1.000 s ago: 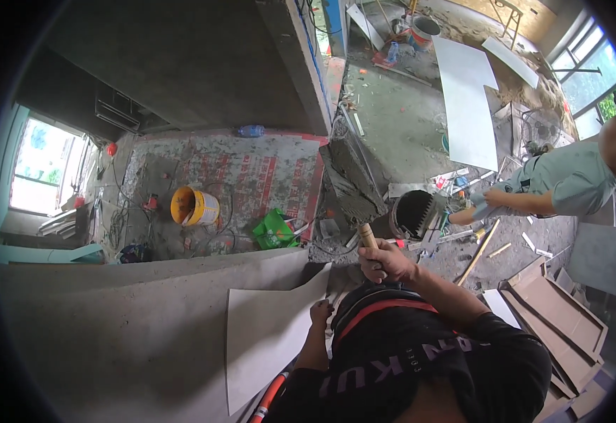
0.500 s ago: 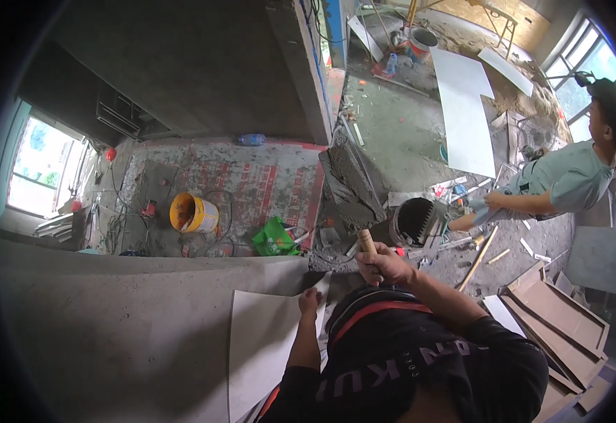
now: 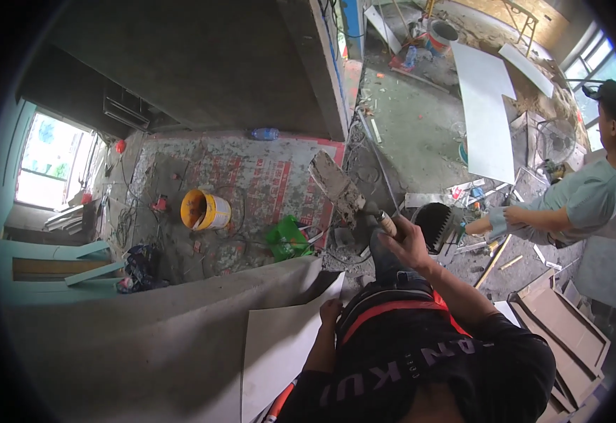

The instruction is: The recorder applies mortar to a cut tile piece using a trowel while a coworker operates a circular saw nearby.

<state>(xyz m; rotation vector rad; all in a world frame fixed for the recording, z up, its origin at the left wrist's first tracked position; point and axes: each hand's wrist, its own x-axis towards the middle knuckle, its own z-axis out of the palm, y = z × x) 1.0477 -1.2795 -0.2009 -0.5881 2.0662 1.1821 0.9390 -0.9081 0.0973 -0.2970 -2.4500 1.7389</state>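
Bucket [image 3: 426, 217], its contents indistinct, stands near right hand [image 3: 408, 244] gripping trowel [image 3: 342, 190].

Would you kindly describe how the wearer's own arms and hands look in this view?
Both the left hand and the right hand appear ungloved, and the forearms are uncovered. Above them are short, loose black sleeves, belonging to a black T-shirt with muted purple-grey lettering. Finer details on the fingers are too small to tell.
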